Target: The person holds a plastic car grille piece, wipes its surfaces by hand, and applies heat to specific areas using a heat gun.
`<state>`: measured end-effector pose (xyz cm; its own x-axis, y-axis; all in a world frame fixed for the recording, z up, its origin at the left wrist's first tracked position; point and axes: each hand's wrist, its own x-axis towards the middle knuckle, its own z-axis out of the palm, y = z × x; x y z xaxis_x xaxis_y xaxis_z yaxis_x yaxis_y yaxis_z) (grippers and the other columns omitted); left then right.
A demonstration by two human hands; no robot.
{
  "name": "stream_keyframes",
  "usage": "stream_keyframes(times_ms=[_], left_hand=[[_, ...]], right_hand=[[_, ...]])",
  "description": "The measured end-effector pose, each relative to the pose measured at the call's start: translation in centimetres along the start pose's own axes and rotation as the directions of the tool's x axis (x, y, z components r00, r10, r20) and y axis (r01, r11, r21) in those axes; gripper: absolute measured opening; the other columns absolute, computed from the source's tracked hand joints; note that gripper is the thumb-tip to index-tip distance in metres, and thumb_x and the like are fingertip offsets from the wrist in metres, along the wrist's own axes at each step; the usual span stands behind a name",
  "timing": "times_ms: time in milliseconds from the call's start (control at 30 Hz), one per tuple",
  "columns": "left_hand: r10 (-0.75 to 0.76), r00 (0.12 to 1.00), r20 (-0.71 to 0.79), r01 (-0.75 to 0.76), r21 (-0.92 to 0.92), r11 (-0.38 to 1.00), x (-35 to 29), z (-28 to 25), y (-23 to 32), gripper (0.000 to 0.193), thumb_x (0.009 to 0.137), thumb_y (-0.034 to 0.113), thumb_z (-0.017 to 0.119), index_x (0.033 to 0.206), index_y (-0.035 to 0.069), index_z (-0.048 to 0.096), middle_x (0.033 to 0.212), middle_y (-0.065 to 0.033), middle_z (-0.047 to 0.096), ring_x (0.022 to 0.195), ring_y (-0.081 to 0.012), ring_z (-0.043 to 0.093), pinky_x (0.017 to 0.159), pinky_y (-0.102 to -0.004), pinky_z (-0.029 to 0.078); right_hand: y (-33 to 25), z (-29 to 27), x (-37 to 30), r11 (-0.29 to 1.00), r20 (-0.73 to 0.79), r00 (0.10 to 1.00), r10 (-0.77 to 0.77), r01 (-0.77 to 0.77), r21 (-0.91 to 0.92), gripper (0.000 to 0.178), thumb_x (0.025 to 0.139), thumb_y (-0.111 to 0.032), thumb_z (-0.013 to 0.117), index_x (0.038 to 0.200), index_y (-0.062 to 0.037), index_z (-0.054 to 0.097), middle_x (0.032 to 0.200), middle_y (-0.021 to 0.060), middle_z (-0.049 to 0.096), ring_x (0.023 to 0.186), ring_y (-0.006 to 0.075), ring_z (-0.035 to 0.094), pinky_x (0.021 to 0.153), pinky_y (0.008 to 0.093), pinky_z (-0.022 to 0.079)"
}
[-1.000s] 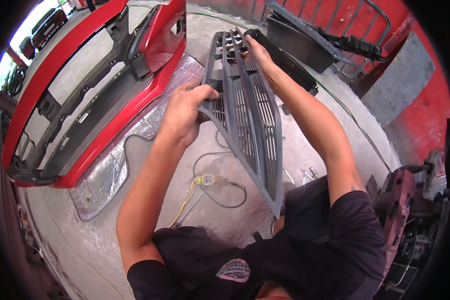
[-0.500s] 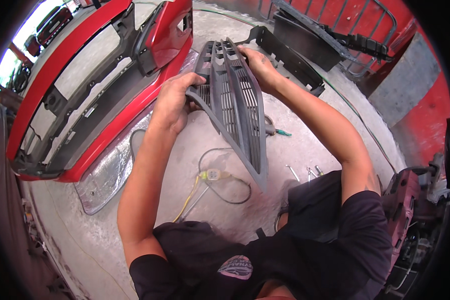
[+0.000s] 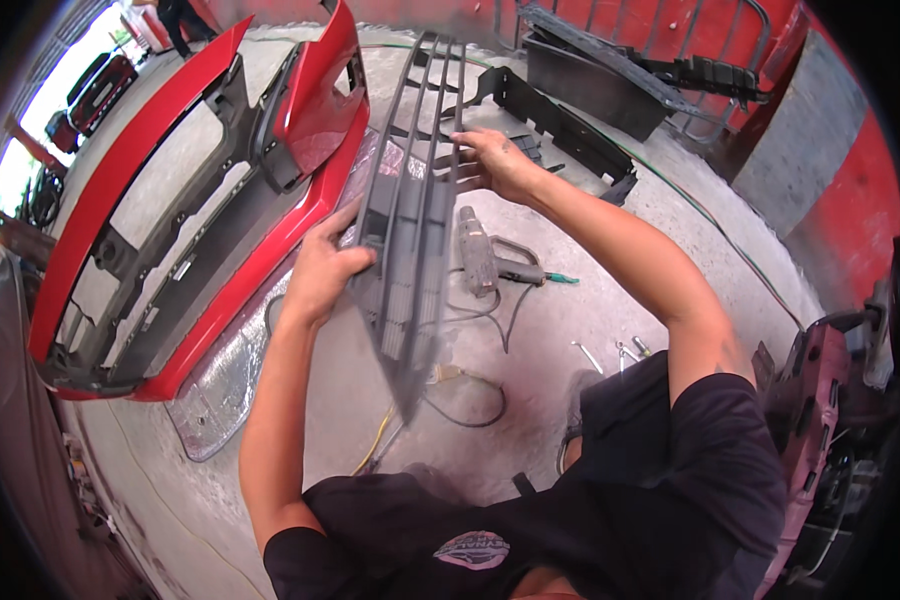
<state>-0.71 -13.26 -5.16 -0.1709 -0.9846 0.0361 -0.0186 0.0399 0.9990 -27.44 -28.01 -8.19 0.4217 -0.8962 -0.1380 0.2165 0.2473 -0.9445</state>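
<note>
Between my two hands a long, dark grey slatted car grille (image 3: 401, 215) is held up above the floor, its pointed end toward me and slightly blurred. My left hand (image 3: 326, 265) grips its left edge, thumb on the face and fingers partly hidden behind. On the far right edge my right hand (image 3: 495, 165) has hold of it, with some fingers around the back. On the floor just right of the grille lies a grey heat gun (image 3: 478, 258), beside a dark tool with a green tip (image 3: 520, 270).
A red car bumper (image 3: 260, 275) stands at left, partly over a silvery mat (image 3: 205, 420). Black trim (image 3: 560, 125) and a black bin (image 3: 595, 85) lie at the back right. Wrenches (image 3: 588, 355) and a yellowish cable socket (image 3: 454, 374) are on the floor. Another person's legs (image 3: 178, 25) show far left.
The grille has moved left and turned, uncovering the heat gun. My left hand went lower and left along with it; my right hand came slightly nearer me along its edge.
</note>
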Motion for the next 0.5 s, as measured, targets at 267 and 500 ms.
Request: stream_keyframes(times_ms=[267,500], left_hand=[[0.205,0.979,-0.012,-0.17,0.518,0.838,-0.8,-6.9,0.3,0.072,0.07,-0.009,0.052,0.14,0.006,0.061,0.136,-0.014,0.064,0.127,-0.0228,0.058,0.11,-0.0354,0.04],[0.238,0.97,-0.046,-0.164,0.599,0.784,-2.1,-8.2,1.2,0.065,0.076,-0.01,0.053,0.139,0.004,0.062,0.143,-0.0111,0.06,0.13,-0.0211,0.056,0.112,-0.0355,0.038]], right_hand=[[2.7,-0.4,3.0,0.974,-0.001,0.995,-0.104,0.102,0.2,0.025,0.094,-0.005,0.053,0.117,-0.0003,0.044,0.115,0.0217,0.061,0.097,0.0431,0.071,0.083,0.0592,0.062],[3.4,1.7,2.7,0.963,-0.014,0.983,-0.181,0.18,0.201,0.024,0.095,-0.002,0.05,0.117,0.0054,0.043,0.112,0.0256,0.065,0.094,0.0441,0.072,0.081,0.0552,0.064]])
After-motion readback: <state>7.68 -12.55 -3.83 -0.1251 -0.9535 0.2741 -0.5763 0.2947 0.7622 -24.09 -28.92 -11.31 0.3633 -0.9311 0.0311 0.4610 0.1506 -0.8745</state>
